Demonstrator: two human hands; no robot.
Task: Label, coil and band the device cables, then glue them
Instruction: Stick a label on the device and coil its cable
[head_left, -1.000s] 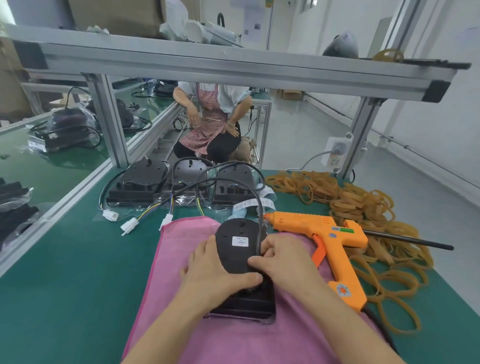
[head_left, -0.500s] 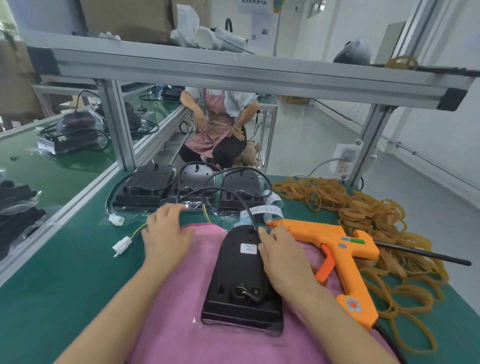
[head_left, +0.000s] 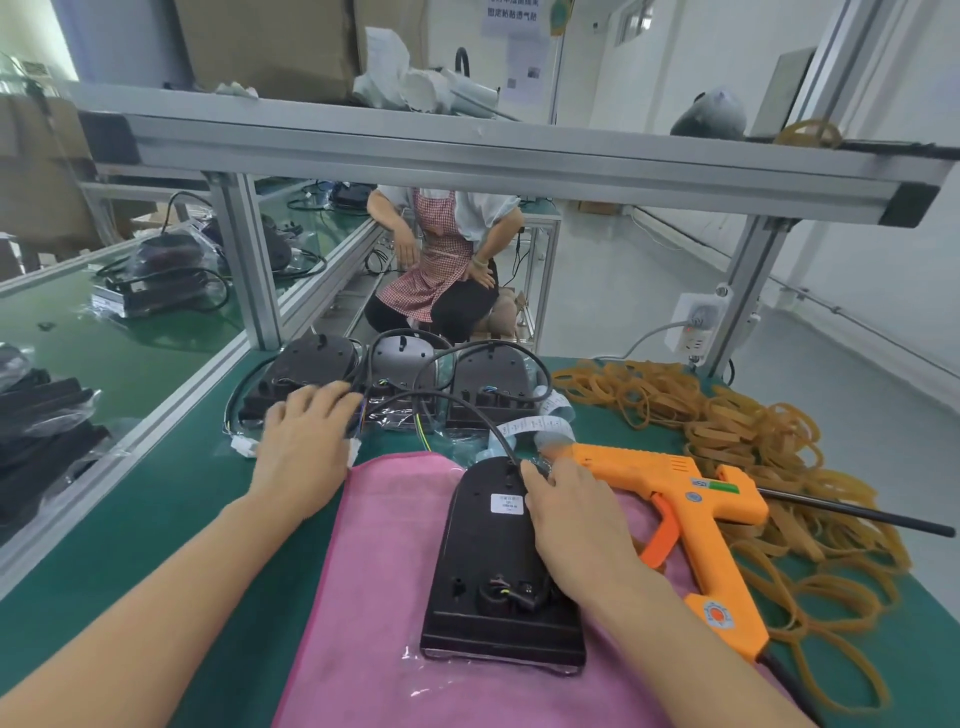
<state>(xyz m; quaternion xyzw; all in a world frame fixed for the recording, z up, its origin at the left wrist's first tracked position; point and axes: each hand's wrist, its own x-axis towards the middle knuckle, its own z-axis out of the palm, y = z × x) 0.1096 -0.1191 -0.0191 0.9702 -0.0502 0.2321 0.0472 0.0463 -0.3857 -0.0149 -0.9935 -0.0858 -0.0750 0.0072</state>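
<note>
Green bench (head_left: 156, 519), left hand (head_left: 304, 441) covering cable (head_left: 457, 400) connectors, fingertips blurred

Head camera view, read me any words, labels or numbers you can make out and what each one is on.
None can be read.
White label on black device: print too small.
Glue gun stickers: blurred.
Label strip: blurred.
Wall notice: characters too blurred to quote.
</note>
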